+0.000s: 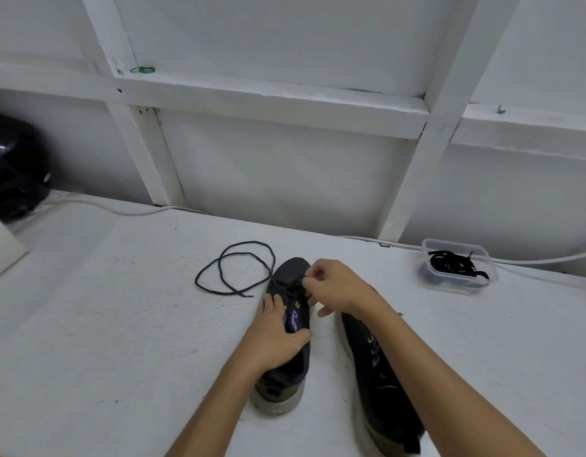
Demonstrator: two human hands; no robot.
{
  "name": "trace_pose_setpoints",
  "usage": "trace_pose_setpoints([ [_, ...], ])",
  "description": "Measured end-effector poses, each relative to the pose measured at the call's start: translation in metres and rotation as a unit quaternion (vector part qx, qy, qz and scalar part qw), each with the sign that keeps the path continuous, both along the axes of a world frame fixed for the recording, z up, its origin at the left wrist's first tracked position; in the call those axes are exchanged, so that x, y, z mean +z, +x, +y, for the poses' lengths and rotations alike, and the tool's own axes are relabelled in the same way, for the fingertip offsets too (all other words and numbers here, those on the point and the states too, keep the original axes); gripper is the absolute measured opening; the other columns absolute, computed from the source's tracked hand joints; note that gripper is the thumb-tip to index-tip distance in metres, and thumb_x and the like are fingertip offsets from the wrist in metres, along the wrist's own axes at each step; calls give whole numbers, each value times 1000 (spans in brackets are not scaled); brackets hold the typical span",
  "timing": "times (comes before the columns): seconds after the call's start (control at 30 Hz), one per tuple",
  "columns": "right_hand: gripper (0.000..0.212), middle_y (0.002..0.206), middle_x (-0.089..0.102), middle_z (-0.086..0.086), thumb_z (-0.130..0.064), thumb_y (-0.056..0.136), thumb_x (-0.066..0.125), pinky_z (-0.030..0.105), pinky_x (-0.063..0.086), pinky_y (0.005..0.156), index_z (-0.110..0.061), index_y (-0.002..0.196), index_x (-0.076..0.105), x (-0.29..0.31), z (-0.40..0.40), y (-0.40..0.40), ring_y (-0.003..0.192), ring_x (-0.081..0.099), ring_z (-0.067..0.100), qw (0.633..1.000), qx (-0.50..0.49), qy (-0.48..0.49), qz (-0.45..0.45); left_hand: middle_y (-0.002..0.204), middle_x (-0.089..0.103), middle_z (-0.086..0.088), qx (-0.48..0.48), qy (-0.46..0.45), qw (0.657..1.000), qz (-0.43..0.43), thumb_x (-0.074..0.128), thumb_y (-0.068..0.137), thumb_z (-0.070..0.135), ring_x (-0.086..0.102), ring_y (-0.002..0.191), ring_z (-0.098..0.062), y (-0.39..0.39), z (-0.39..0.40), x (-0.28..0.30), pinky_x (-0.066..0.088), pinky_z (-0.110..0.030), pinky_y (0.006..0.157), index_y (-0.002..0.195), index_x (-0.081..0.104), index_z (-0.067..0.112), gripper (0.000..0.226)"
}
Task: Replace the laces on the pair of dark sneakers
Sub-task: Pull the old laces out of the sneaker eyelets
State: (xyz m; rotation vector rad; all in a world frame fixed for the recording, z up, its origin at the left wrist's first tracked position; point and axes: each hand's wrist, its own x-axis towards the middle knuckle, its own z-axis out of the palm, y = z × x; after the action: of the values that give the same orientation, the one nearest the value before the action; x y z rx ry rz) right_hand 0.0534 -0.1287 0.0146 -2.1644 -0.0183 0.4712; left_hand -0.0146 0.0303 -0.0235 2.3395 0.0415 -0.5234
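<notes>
Two dark sneakers stand on the white table, toes pointing away from me. My left hand [278, 334] grips the left sneaker [290, 272] across its tongue and eyelets. My right hand [334, 286] pinches the dark lace near the toe end of that sneaker's eyelets. The lace [234, 268] runs out to the left and lies in loose loops on the table. The right sneaker [380, 380] lies under my right forearm, which partly hides it; no lace is visible on it.
A clear plastic tub [458, 268] holding dark laces sits at the back right. A white cable [120, 211] runs along the table's far edge by the white framed wall. A black object [14, 166] sits at the far left, with a pale board [4, 249] below it.
</notes>
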Motion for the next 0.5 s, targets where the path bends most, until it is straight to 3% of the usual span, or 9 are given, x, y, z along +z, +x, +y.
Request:
trace_pose_setpoints([
  [0.1, 18, 89, 70, 0, -36, 91, 72, 29, 63, 59, -19, 91, 66, -5, 0, -2, 76, 74, 19, 998, 25, -59, 1, 168, -12, -2, 6, 2, 1000, 2, 60, 90, 50, -10, 154, -13, 0, 0, 0, 9, -32, 122, 160, -5, 13, 102],
  [0.23, 17, 83, 72, 4, -30, 96, 66, 41, 64, 70, -14, 89, 66, -4, -2, -2, 73, 75, 20, 993, 62, -96, -20, 168, -12, -3, 7, 3, 1000, 4, 59, 91, 49, -11, 154, -13, 1, 0, 0, 9, -32, 122, 160, -5, 13, 101],
  [0.43, 11, 78, 73, 0, -25, 89, 65, 35, 64, 60, -16, 83, 66, 19, -12, 9, 69, 74, 15, 994, -62, -10, -87, 168, -12, -1, 11, -5, 1000, 2, 59, 91, 48, -5, 155, -14, -1, 0, 0, 11, -31, 122, 160, -5, 13, 101],
  [0.5, 18, 79, 73, 2, -32, 88, 70, 30, 62, 54, -14, 83, 67, 14, -10, 5, 71, 74, 14, 997, -61, 16, -53, 168, -12, -1, 13, -9, 1000, 2, 60, 90, 48, -5, 155, -13, -1, 1, -1, 10, -31, 122, 160, -4, 14, 101],
])
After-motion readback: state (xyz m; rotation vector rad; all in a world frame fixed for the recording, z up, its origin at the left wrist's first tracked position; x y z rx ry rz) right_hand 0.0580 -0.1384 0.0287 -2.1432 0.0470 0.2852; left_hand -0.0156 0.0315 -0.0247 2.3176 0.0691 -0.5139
